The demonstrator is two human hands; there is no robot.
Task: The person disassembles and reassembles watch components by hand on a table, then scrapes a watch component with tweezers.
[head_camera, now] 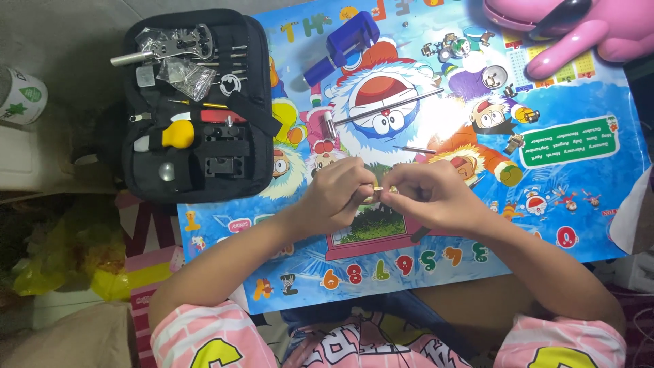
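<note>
My left hand (338,194) and my right hand (430,195) meet fingertip to fingertip over a colourful cartoon poster (565,204) that covers the table. Between the fingertips sits a tiny gold-coloured metal part (379,190), pinched from both sides. My right hand also holds a thin dark tool (420,234) whose end sticks out below the palm. Just beyond the hands lie a thin metal pin tool (413,149), a long metal rod (392,107) and a small silver cylinder (330,124).
An open black tool case (194,102) with small tools, a yellow blower and plastic bags lies at the left. A blue holder tool (343,44) and several small watch parts (463,49) lie at the far side. A pink toy (579,27) sits top right, a white cup (20,95) far left.
</note>
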